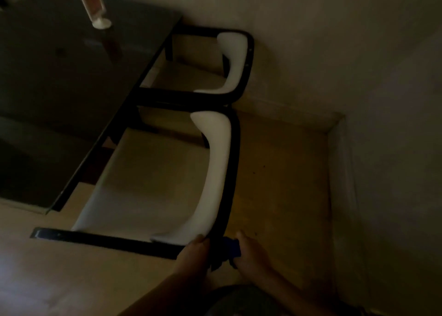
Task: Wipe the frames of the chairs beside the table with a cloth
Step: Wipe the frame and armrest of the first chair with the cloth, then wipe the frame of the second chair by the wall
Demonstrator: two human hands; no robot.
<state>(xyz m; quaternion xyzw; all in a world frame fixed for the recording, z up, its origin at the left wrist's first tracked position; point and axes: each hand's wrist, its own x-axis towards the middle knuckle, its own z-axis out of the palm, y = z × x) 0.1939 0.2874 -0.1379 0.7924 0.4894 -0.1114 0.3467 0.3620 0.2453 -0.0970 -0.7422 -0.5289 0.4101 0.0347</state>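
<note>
Two chairs with black frames and white padded backs stand along the right side of a dark table [59, 81]. The near chair's frame [234, 162] curves round to an armrest bar [107, 240]. At that near corner my left hand [193, 253] grips the frame. My right hand [251, 253] presses a blue cloth [230, 246] against the outer side of the same corner. The far chair [246, 64] sits untouched behind it. The scene is dim.
A white-based upright sign holder [98, 9] stands on the table near its far end. A wall [358, 52] runs close behind the chairs and juts out at the right, leaving a narrow strip of wooden floor [282, 172].
</note>
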